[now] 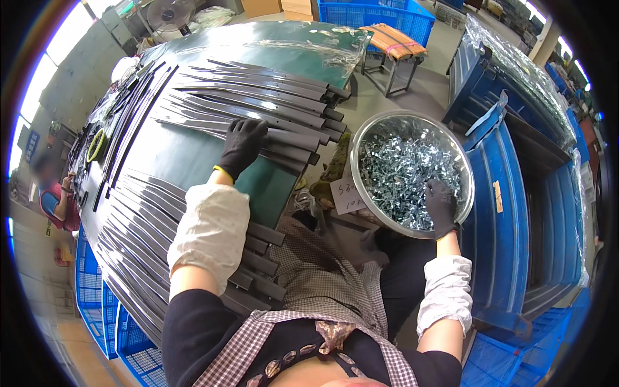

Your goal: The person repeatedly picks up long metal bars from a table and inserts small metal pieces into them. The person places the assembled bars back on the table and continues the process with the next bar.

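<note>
My left hand (244, 147), in a black glove, is closed around one of the long dark strips (293, 137) that lie in a row on the table. Its fingers curl over the strip near the end closest to me. My right hand (441, 205), also gloved in black, is inside a round steel bowl (356, 169) at the right. Small shiny metal clips (403, 171) fill the bowl. The right fingers are bent together at the clips, and what they hold is too small to make out.
More dark strips (145, 222) lie on the green table (271, 187) to the left. A blue metal bin (493, 226) stands right of the bowl, and a blue crate (380, 19) behind. A small stool (393, 42) holds orange strips. Another person (55, 200) is at far left.
</note>
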`<action>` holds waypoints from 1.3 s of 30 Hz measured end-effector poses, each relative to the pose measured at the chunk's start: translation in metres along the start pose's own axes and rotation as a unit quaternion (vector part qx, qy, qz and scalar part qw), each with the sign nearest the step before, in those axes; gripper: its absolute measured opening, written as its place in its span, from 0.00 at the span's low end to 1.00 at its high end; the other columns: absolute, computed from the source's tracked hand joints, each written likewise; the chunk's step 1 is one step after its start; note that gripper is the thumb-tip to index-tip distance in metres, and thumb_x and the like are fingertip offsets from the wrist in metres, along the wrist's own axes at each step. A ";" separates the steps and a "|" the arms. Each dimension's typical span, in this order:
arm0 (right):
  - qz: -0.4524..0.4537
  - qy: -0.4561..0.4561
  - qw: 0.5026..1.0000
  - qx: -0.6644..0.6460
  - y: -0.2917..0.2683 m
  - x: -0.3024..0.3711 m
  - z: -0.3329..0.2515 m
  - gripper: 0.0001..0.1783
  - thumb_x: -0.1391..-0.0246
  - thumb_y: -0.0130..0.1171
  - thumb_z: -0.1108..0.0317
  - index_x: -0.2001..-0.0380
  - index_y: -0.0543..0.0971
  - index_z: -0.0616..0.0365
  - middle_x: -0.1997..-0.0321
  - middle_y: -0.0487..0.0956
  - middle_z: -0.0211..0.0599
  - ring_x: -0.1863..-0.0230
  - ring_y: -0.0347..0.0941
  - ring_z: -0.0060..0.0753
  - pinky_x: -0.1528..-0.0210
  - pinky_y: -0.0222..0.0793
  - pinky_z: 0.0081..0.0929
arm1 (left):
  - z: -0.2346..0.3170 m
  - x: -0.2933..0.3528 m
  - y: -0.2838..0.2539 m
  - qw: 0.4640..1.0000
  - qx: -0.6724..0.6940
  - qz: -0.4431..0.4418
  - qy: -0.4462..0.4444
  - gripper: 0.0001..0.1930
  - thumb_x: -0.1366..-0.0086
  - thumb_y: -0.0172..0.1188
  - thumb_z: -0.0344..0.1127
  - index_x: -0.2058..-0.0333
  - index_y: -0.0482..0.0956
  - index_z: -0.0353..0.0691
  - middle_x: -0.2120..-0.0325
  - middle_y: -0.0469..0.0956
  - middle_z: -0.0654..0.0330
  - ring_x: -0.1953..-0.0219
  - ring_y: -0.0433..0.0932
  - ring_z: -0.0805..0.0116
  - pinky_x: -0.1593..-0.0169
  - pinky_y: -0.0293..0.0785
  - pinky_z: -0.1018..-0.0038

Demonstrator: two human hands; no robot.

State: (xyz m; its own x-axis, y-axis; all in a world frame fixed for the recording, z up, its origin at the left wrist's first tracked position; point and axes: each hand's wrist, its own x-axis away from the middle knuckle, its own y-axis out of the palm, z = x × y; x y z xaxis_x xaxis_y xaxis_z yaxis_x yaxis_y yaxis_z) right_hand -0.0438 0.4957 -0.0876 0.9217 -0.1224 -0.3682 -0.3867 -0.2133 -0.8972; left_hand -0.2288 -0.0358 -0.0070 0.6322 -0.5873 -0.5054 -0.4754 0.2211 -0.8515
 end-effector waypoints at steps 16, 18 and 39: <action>-0.013 0.122 0.884 -0.450 -0.031 0.009 -0.054 0.18 0.46 0.65 0.71 0.50 0.82 0.59 0.72 0.78 0.20 0.78 0.62 0.10 0.76 0.59 0.17 | 0.067 0.073 -0.069 0.971 0.201 -0.127 0.013 0.15 0.47 0.67 0.35 0.60 0.77 0.45 0.59 0.79 0.58 0.56 0.77 0.50 0.54 0.74 0.59; -0.051 0.216 0.825 -0.520 -0.035 0.007 -0.056 0.16 0.45 0.65 0.69 0.53 0.82 0.61 0.71 0.80 0.22 0.75 0.66 0.12 0.71 0.63 0.16 | 0.082 0.073 -0.076 0.974 0.186 -0.125 0.015 0.14 0.49 0.69 0.34 0.62 0.78 0.46 0.59 0.79 0.60 0.58 0.79 0.52 0.55 0.76 0.62; -0.081 -0.182 0.826 -0.528 -0.091 0.127 -0.248 0.37 0.45 0.61 0.81 0.32 0.64 0.60 0.42 0.78 0.50 0.45 0.80 0.41 0.45 0.77 0.31 | 0.235 0.069 -0.152 0.819 0.527 -0.228 0.008 0.11 0.35 0.62 0.36 0.58 0.79 0.36 0.64 0.80 0.49 0.62 0.81 0.47 0.58 0.76 0.60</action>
State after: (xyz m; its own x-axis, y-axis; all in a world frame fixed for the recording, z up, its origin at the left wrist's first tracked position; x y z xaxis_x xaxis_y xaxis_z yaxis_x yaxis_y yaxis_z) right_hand 0.1005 0.2591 0.0080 0.8384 0.2491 -0.4848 0.1077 -0.9476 -0.3007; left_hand 0.0305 0.0726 0.0545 0.5848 -0.8041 -0.1066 0.6051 0.5200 -0.6029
